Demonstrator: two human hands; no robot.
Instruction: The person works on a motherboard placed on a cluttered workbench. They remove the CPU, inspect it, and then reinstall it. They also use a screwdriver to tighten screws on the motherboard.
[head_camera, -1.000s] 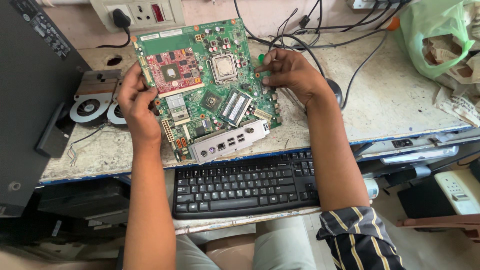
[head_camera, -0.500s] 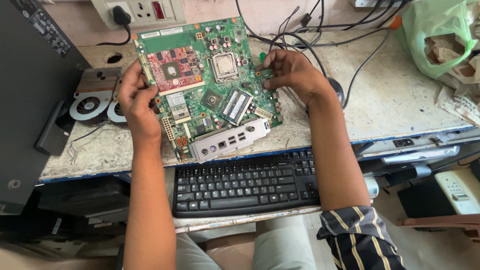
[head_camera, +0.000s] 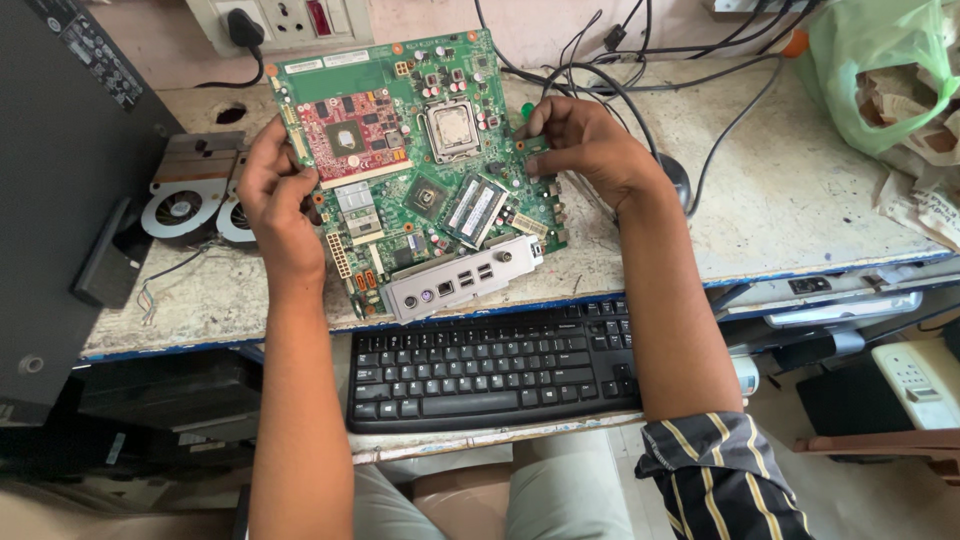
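Note:
A green computer motherboard (head_camera: 420, 150) with a red daughter card, a silver processor socket, memory sticks and a silver port plate lies tilted on the worn white bench (head_camera: 780, 200). My left hand (head_camera: 275, 200) grips its left edge, thumb on the board. On the right edge, my right hand (head_camera: 585, 145) pinches a small green-tipped part between fingers and thumb.
A black keyboard (head_camera: 490, 365) sits on a tray below the bench edge. Two cooling fans with a heatsink (head_camera: 195, 205) lie left, beside a dark monitor (head_camera: 60, 150). Black cables and a mouse (head_camera: 675, 175) lie behind my right hand. A green bag (head_camera: 870, 70) is far right.
The board and both hands have stayed nearly in place; my right hand's fingers shifted slightly on the board's right edge.

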